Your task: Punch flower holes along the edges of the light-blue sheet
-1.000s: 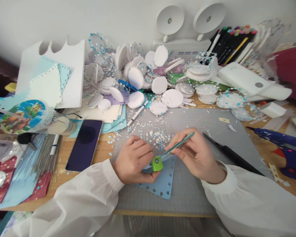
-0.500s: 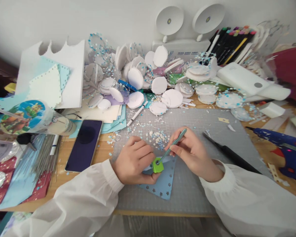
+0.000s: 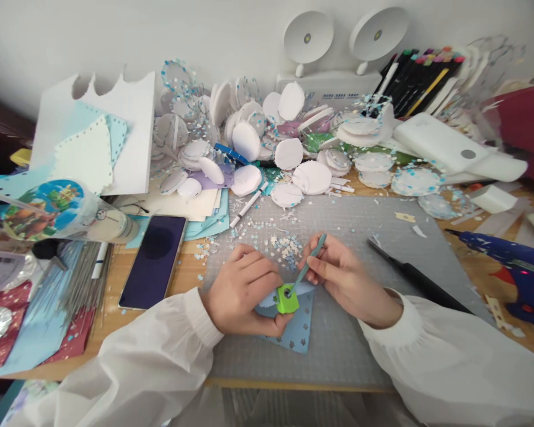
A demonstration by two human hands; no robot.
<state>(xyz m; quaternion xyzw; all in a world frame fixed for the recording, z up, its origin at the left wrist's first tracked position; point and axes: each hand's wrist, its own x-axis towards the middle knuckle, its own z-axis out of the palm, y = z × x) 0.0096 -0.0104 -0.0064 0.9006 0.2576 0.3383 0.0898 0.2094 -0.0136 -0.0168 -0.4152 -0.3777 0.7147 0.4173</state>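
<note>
Lower centre: my left hand [image 3: 242,290] grip clamped on the green punch [image 3: 287,298] over blue paper [image 3: 299,329]; right hand [image 3: 342,276] pinches tweezers [image 3: 306,270], tip in the punch.

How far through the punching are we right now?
Done: the blue paper shows many flower-shaped holes, and cut-outs lie scattered on the grey mat. In hand: left hand holds the green punch; right hand pokes tweezers into it. Left: some unpunched paper remains.

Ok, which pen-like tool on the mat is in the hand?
The slim teal tool, pinched in the right hand, tip in the green punch. The black one lies untouched.
</note>
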